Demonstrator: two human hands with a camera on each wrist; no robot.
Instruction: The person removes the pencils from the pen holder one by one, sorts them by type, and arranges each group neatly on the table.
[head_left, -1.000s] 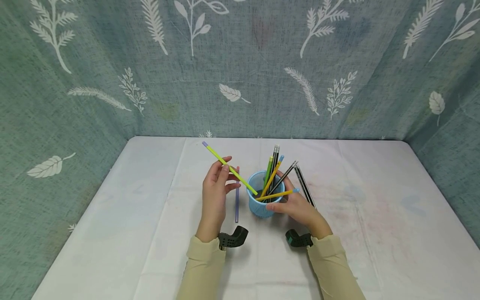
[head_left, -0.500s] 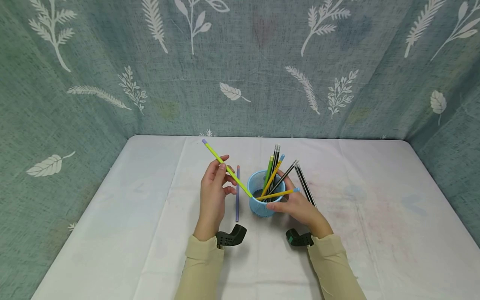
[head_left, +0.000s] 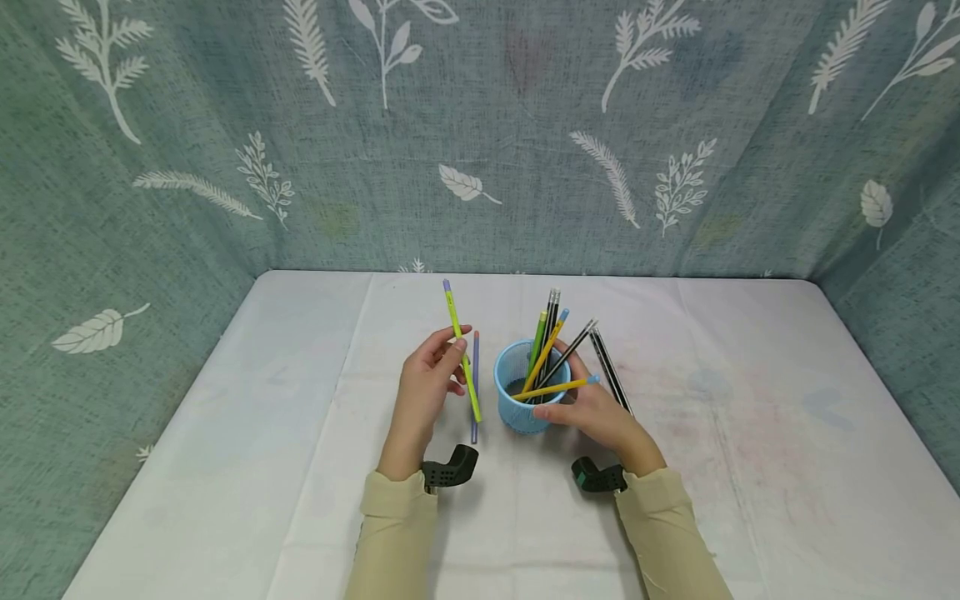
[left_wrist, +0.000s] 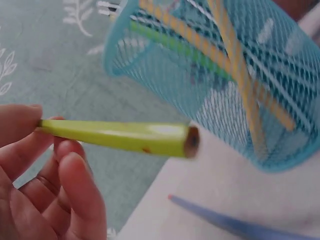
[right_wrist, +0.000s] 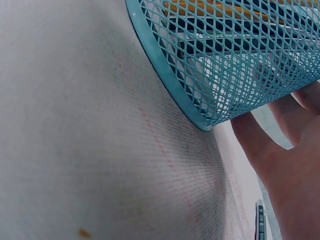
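My left hand (head_left: 423, 383) pinches a yellow-green pencil (left_wrist: 120, 137) between thumb and fingers. Its purple end points up and away, while the flat end without a visible tip points back toward the left wrist camera. Just left of the blue mesh pencil cup (head_left: 522, 419), the held pencil overlaps a purple pencil (head_left: 476, 354) lying on the table. With thumb in front and fingers behind, my right hand (head_left: 603, 421) grips the cup's right side. Inside the upright cup lean a green pencil (head_left: 536, 342), two yellow pencils (head_left: 555, 389) and several black ones.
Dark striped pencils (head_left: 611, 367) lie on the white table cloth (head_left: 750, 467) behind and right of the right hand. A grey-green leaf-patterned curtain (head_left: 480, 225) hangs along the table's back edge and both sides.
My left hand has drawn the yellow-green pencil out from the cup's rim to the left and turned it steeper, its lower end now nearer me. The right hand and cup stay put.
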